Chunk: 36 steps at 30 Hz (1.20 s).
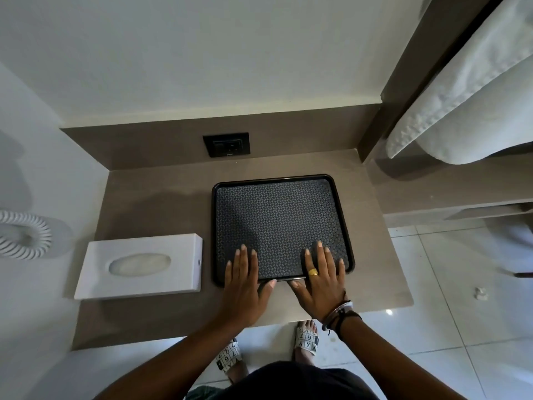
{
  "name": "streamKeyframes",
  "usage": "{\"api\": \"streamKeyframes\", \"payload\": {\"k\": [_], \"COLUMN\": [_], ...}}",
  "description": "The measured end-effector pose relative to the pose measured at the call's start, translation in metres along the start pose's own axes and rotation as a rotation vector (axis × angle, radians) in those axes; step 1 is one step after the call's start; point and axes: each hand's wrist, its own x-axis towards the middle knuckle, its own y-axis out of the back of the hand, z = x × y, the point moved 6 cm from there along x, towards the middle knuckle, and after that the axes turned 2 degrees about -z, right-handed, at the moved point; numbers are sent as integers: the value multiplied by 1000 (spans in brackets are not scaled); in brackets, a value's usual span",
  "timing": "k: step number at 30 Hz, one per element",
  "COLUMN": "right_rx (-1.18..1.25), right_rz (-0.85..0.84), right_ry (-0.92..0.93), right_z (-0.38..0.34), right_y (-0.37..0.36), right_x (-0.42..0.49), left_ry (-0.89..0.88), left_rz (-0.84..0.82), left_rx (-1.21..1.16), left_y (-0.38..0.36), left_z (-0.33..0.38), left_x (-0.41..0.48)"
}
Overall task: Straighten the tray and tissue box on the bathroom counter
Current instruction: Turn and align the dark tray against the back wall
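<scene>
A black tray [281, 180] with a patterned dark liner lies on the brown bathroom counter [161, 209], slightly right of centre and turned a little clockwise. My left hand [243, 281] rests flat on its near left part, fingers spread, thumb at the front rim. My right hand [321, 280], wearing a gold ring, lies flat on the near right part, thumb at the same rim. Neither hand grips anything. A white tissue box [138, 267] with an oval slot lies just left of the tray, slightly skewed, untouched.
A black wall socket [226, 144] sits on the backsplash behind the tray. A coiled white cord [24, 235] hangs on the left wall. White towels [467, 90] hang at upper right. The counter's front edge is near my wrists; tiled floor [432, 313] lies right.
</scene>
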Motion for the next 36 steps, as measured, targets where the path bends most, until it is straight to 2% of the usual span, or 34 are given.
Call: {"api": "streamKeyframes", "payload": {"k": [7, 11, 23, 28, 33, 36], "right_rx": [-49, -48, -63, -72, -34, 6], "right_rz": [-80, -78, -49, -34, 42, 146], "right_ry": [34, 32, 54, 40, 76, 194], "right_z": [1, -2, -10, -11, -19, -40], "right_y": [-6, -5, 2, 0, 13, 28], "right_x": [10, 23, 89, 94, 88, 75], "left_ry": [-31, -65, -8, -64, -60, -67], "left_rz": [-19, 2, 11, 2, 16, 92], "left_rx": [96, 114, 69, 101, 51, -67], "left_y": [-14, -8, 8, 5, 14, 33], "left_z": [-10, -14, -33, -38, -34, -30], "left_x": [2, 15, 72, 80, 76, 72]}}
